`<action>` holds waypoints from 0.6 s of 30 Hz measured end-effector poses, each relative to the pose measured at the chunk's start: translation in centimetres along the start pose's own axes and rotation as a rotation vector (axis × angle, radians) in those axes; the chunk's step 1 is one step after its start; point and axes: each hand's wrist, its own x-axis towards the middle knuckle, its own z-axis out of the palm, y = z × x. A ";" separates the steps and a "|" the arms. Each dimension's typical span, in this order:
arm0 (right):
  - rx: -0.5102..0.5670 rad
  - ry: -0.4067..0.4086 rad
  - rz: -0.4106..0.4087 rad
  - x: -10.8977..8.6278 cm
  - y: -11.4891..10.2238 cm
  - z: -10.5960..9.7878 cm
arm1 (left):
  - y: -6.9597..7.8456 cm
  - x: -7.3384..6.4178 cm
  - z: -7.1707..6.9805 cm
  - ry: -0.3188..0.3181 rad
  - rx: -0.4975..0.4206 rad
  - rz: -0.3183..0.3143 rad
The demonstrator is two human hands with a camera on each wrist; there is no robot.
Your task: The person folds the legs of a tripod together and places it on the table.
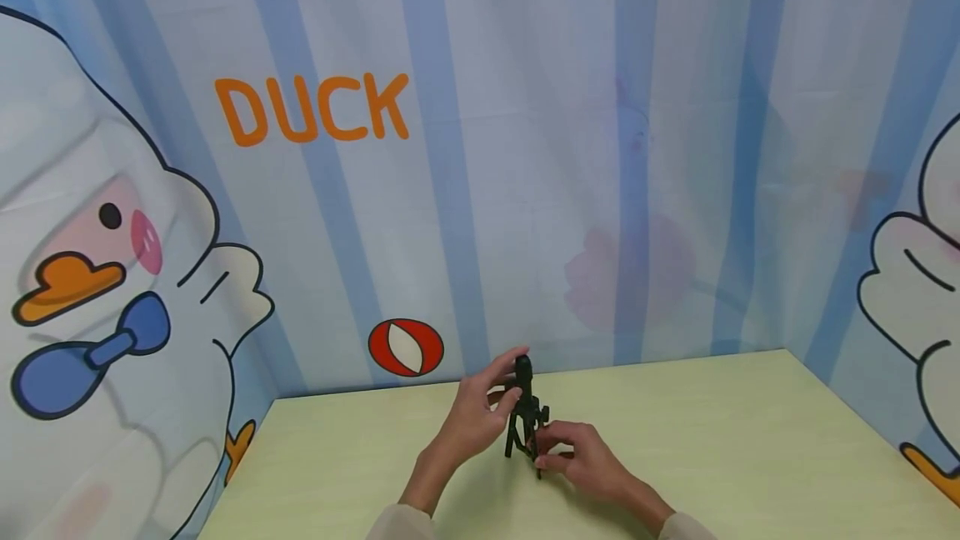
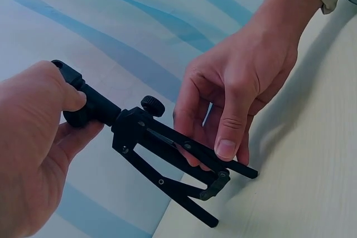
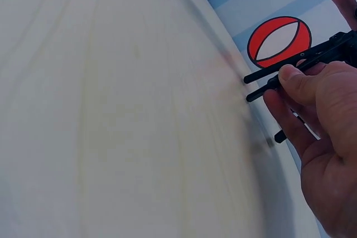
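Observation:
A small black tripod [image 1: 527, 408] stands roughly upright over the table, its legs spread partway. My left hand [image 1: 474, 417] grips its top, thumb and fingers round the head [image 2: 96, 107]. Lower down, my right hand [image 1: 583, 458] pinches one of the legs [image 2: 192, 147] between thumb and fingertips. A round knob [image 2: 153, 106] sticks out at the collar above the legs. In the right wrist view the leg ends [image 3: 261, 75] point out past my right thumb, with the upper part of the tripod cut off by the frame edge.
The pale yellow table [image 1: 337, 473] runs back to a blue striped cloth backdrop [image 1: 517, 148] printed with ducks, a red ball [image 1: 406, 347] and the word DUCK. The cloth also hangs along the left and right sides of the table.

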 end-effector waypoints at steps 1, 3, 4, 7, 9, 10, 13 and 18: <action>0.001 0.002 0.000 0.0 0.0 0.0 | 0.0 0.0 0.0 0.000 0.001 0.000; 0.004 0.002 -0.003 0.0 0.0 0.0 | -0.1 0.0 0.0 0.002 0.003 -0.001; 0.007 0.001 -0.003 0.0 0.0 0.0 | -0.2 0.0 0.0 0.004 0.004 -0.001; 0.012 0.001 -0.010 0.0 0.0 0.0 | -0.2 0.0 0.0 0.008 0.008 -0.001; 0.012 0.001 -0.026 0.0 -0.1 0.0 | -0.2 0.0 0.0 0.008 0.009 -0.003; 0.013 0.000 -0.037 0.0 -0.1 0.0 | -0.2 0.0 0.1 0.008 0.009 -0.001; 0.017 -0.006 -0.054 -0.1 -0.2 0.0 | -0.1 0.0 0.1 0.005 0.003 0.005; 0.013 -0.008 -0.046 -0.1 -0.2 -0.1 | -0.1 0.1 0.1 0.006 0.005 0.003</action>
